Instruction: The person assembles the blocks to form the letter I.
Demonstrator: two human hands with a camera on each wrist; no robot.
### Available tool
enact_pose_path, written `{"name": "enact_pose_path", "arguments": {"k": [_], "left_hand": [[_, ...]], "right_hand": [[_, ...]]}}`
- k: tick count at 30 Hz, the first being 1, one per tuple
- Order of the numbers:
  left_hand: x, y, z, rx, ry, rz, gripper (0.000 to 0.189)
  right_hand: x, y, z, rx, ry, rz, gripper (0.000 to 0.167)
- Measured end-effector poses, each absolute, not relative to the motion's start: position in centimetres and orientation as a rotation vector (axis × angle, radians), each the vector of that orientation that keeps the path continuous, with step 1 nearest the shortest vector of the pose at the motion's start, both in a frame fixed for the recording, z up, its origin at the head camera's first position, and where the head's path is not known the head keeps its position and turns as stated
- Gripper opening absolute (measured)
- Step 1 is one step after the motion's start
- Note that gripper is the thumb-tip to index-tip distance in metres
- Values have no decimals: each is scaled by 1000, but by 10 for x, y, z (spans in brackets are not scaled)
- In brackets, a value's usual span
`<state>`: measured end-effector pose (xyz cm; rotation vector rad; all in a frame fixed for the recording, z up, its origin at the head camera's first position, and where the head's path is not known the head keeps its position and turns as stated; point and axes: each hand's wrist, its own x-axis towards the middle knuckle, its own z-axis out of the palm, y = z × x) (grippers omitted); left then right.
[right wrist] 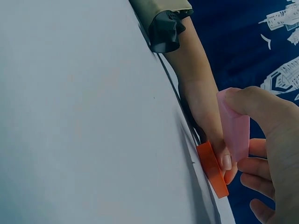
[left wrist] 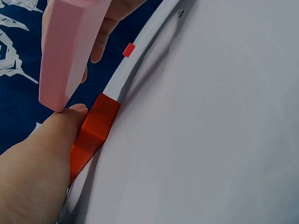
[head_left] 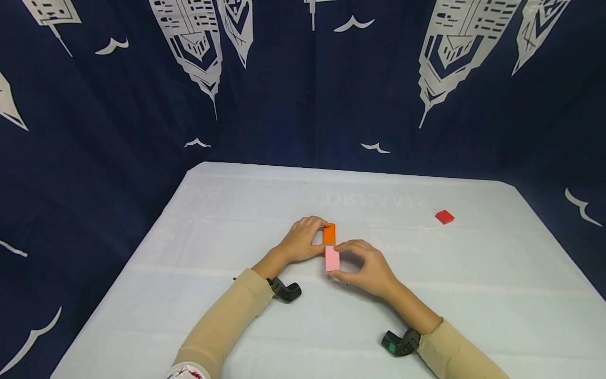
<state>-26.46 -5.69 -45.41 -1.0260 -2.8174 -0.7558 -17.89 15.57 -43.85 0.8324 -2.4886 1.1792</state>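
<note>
In the head view, an orange block (head_left: 329, 234) sits on the white table, and my left hand (head_left: 303, 239) holds it between thumb and fingers. My right hand (head_left: 369, 266) pinches a pink block (head_left: 332, 259) by its two ends. In the right wrist view the pink block (right wrist: 235, 126) is raised off the table, tilted, near the left hand and the orange block (right wrist: 212, 169). From the left wrist, the pink block (left wrist: 72, 51) appears above the left thumb, which lies against the orange block (left wrist: 96, 128). Whether the two blocks touch, I cannot tell.
A red block (head_left: 444, 217) lies toward the back right of the white table (head_left: 213, 316). Behind the table hangs a dark blue cloth (head_left: 284, 105) with white building prints. Each wrist wears a black camera mount, one being the left mount (head_left: 286, 291).
</note>
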Motion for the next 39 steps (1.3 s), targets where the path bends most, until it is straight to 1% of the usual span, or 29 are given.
{"name": "enact_pose_path", "arguments": {"k": [13,27,39], "left_hand": [[-264,-56,-454,-1010,-2821,-763,56],[-264,-56,-453,-1008,-2834,-768,55],[-264,-55,-452,-1003,-2838,-773,55]], "right_hand": [[-178,157,-442,882,-2534,1144,47],[-177,157,-444,937,-2607,1026,46],[-177,156,-445,954,-2655,970,55]]}}
